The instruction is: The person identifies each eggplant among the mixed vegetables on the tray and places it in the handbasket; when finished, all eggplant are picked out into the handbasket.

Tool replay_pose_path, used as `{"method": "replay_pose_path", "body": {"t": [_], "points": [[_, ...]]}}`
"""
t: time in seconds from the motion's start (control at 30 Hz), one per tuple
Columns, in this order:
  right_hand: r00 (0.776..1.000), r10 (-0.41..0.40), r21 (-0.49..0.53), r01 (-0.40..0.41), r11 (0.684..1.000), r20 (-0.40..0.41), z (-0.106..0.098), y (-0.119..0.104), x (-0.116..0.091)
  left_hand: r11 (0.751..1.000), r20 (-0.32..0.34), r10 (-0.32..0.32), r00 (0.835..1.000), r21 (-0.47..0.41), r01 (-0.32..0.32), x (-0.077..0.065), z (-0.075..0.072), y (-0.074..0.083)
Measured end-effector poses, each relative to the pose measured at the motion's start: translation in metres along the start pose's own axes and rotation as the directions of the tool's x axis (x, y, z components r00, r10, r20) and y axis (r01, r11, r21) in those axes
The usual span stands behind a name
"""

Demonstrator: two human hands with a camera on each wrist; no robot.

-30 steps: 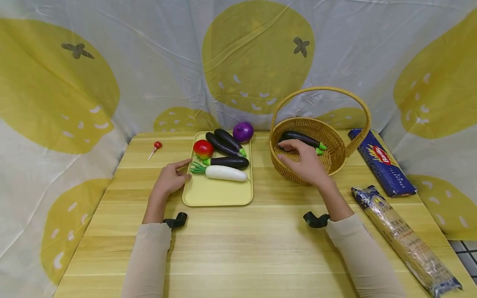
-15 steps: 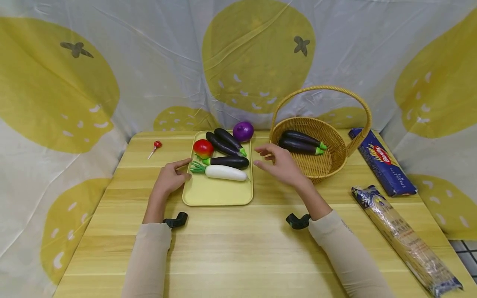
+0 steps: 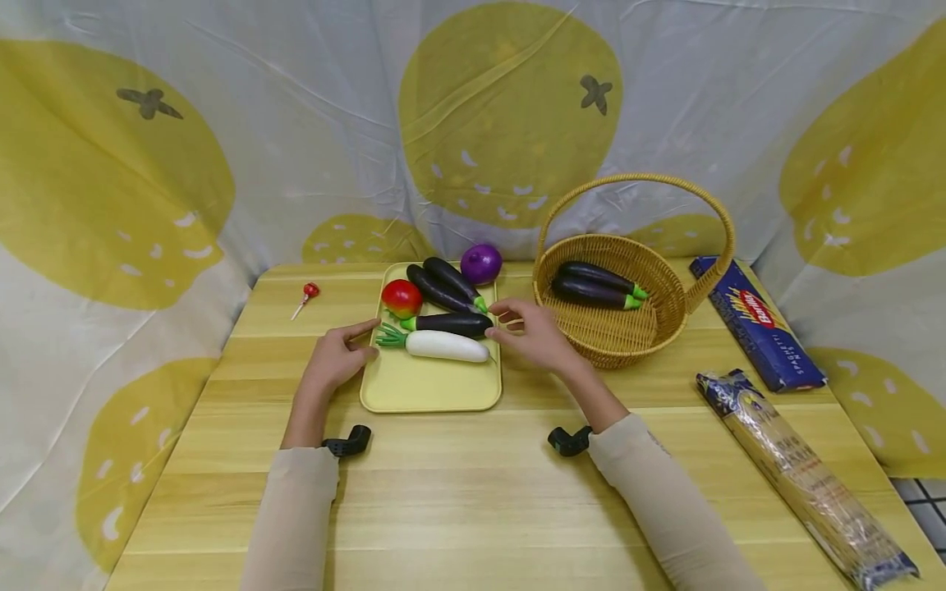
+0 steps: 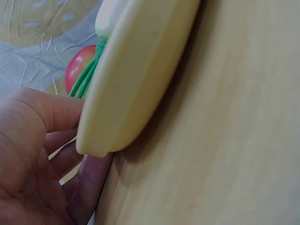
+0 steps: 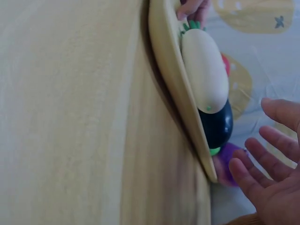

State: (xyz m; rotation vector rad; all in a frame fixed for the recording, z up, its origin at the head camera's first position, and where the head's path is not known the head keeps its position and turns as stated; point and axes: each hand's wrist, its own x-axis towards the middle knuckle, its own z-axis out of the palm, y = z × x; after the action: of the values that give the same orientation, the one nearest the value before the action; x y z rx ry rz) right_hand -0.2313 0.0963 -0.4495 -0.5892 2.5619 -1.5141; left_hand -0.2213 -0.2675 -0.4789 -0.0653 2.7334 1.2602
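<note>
My left hand (image 3: pixel 337 356) holds the left rim of a shallow yellow tray (image 3: pixel 432 396); in the left wrist view its thumb laps over the rim (image 4: pixel 101 96). On the tray lie a white radish (image 3: pixel 447 346) with green leaves, a red round fruit (image 3: pixel 401 297) and three eggplants, the nearest eggplant (image 3: pixel 452 324) just behind the radish. Over the tray's right edge, my right hand (image 3: pixel 538 335) has thumb and fingers spread near that eggplant's rounded end. The right wrist view shows its fingers (image 5: pixel 267 157) apart, with nothing between them.
A wicker basket (image 3: pixel 613 349) with a tall handle stands right of the tray, two eggplants (image 3: pixel 594 291) inside. A purple onion (image 3: pixel 481 264) sits at the tray's back corner. Far right are a blue spaghetti box (image 3: pixel 769 336) and a long pasta packet (image 3: pixel 805 480); a lollipop (image 3: pixel 309 290) lies left.
My right hand has left the basket's two eggplants and moved left to the tray's right edge, its fingers empty. The left hand has stayed at the tray's left rim.
</note>
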Motion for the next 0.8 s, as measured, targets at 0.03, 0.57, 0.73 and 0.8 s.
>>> {"method": "replay_pose_path", "body": {"t": [0.03,0.57,0.73,0.8], "points": [[1.0,0.005,-0.002,-0.005,1.0,0.001,0.002,0.002,0.001,1.0,0.0,-0.001,1.0,0.0,0.001,0.0,0.0,0.0],[0.997,0.02,-0.101,-0.013,0.995,0.069,0.018,0.01,0.019,1.0,0.008,-0.004,1.0,-0.013,0.005,0.0,0.0,-0.002],[0.996,-0.002,-0.219,0.022,0.975,0.088,0.021,0.01,0.024,1.0,0.019,-0.013,1.0,-0.025,0.014,-0.001,0.001,-0.002],[0.996,-0.01,-0.251,0.033,0.968,0.091,0.022,0.01,0.026,1.0,0.024,-0.017,1.0,-0.022,0.017,-0.001,0.001,-0.002]]}}
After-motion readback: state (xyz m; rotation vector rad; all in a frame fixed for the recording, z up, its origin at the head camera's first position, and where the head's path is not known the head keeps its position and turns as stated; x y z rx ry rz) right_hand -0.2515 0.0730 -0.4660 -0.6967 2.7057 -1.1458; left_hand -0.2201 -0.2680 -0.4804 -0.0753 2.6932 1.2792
